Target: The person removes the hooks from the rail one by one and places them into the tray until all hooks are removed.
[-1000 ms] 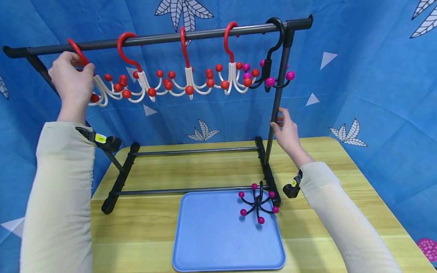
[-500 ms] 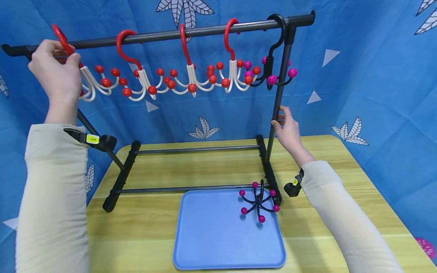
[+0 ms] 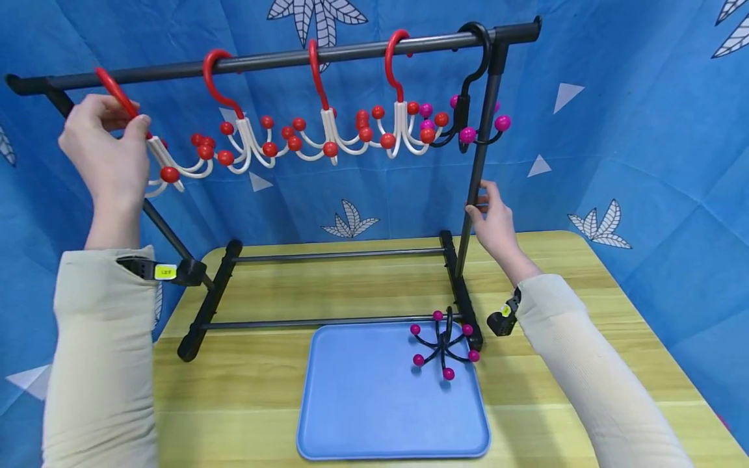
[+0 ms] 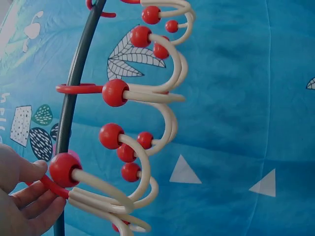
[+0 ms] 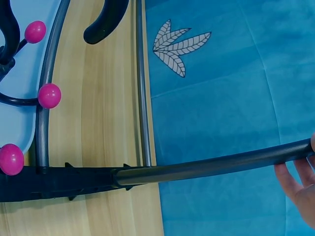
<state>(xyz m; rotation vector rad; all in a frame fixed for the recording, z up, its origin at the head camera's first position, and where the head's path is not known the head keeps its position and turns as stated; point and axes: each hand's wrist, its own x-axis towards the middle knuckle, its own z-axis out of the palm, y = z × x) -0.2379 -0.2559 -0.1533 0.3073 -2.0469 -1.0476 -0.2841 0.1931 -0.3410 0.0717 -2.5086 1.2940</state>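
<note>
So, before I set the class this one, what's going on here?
A person's left hand grips the leftmost red-and-white hanger by its red hook, tilted, at the left part of the rail. The right hand holds the right post. Three similar hangers and a black hanger hang from the rail; a second black hanger rests on the blue tray below.
</note>
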